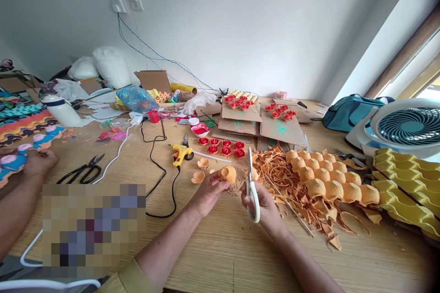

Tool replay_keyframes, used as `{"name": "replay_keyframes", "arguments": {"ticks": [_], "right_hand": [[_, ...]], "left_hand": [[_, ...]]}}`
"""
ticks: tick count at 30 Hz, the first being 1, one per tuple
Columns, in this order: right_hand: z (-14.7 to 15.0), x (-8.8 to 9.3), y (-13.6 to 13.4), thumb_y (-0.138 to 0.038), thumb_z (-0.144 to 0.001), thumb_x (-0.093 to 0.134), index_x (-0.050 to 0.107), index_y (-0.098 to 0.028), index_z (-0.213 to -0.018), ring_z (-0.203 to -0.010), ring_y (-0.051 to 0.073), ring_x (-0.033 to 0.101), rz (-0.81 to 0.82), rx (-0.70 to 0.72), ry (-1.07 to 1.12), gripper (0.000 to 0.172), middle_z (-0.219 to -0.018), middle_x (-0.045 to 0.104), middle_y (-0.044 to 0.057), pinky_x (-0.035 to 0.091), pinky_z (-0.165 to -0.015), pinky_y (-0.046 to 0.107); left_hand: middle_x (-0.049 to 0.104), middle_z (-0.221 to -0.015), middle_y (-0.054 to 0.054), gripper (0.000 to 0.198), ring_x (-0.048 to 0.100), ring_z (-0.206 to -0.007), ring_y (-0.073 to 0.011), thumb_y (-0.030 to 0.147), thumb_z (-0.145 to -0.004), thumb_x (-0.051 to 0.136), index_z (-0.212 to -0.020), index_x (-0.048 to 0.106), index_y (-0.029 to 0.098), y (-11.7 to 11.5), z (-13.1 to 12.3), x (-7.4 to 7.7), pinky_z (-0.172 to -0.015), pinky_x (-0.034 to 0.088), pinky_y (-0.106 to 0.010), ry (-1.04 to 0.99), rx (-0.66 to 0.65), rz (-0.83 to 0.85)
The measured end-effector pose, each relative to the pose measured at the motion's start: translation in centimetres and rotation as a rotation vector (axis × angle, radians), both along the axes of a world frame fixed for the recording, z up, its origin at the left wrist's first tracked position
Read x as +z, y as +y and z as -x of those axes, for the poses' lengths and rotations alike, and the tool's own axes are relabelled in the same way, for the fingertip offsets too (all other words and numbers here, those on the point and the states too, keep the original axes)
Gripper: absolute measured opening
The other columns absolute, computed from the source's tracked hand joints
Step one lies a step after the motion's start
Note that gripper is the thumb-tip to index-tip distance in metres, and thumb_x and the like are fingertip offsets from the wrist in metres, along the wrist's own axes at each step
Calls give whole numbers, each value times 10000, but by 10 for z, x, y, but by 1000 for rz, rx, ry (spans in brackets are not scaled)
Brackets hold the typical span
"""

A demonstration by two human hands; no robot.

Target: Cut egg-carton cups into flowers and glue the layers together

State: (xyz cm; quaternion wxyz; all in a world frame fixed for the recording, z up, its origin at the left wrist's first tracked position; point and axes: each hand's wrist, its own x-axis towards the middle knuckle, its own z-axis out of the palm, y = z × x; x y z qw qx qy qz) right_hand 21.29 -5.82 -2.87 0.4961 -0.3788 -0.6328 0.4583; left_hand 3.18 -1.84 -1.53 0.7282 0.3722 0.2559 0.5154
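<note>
Seeing pretty solid orange on the cup (227, 175), scraps (279, 168) and egg tray (322, 175). Spotting white-handled scissors (252, 187), plus bright red roses (226, 151). Getting yellow off the glue gun (180, 153), green starbursts across the brown cardboard (292, 135), teal on the bag (349, 116), and light streaky grain along the table (213, 247).

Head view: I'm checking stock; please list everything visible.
Roses: seven, red, mid-table; more on brown cardboard
Cups: at least three, orange, centre
Glue gun: one, yellow, centre
Paint bowl: one, red-and-white, centre
Black scissors: one, black, left
Bottle: one, white, left
Painted trays: several, multicoloured, left
Orange tray: one, orange, right
Yellow trays: count unclear, yellow, right
Scraps: many, orange, right
Bag: one, teal, right
Fan: one, white, right
Clutter: uncountable, mixed, back
Co-worker's hand: one clearly visible, left
Left hand: one, bare, holding a cup
Right hand: one, bare, holding white scissors
</note>
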Motion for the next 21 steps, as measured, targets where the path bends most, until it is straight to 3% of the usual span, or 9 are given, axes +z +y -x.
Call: {"name": "replay_keyframes", "arguments": {"ticks": [5,9,12,17,21], "right_hand": [[2,9,1,-483,-797,731,548,-233,-974,-720,147,504,53,-75,195,357,-840,563,4,443,-635,277],[3,9,1,-483,-775,748,538,-235,-963,-660,123,467,100,-148,208,375,-801,526,-17,419,-583,252],[2,10,1,-513,-780,727,520,-234,-951,-631,121,439,106,-164,164,387,-775,506,-19,404,-546,250],[-2,14,0,-509,-782,728,522,-244,-970,-634,123,453,71,-60,120,385,-794,527,-16,408,-547,253],[-7,7,2,-483,-789,736,531,-240,-971,-714,144,509,18,-40,64,367,-848,552,-2,460,-638,276]], "left_hand": [[722,-918,-47,319,607,-914,-193,309,-640,881,-905,763,179,-6,-8,-3,-861,442,-319,102,-71,-40],[728,-978,-62,292,605,-1016,-222,309,-699,846,-942,756,173,-8,-12,-5,-974,409,-354,205,-139,-125],[717,-980,-52,336,602,-1000,-214,329,-682,860,-957,742,176,-8,-12,-6,-955,412,-331,214,-189,-137],[646,-817,-24,388,570,-783,-149,494,-702,817,-848,685,160,-6,-8,-6,-768,430,-270,108,-199,-46],[609,-759,-13,298,544,-727,-133,414,-740,790,-774,650,153,-5,-7,-6,-748,421,-272,147,-193,-9]]}}
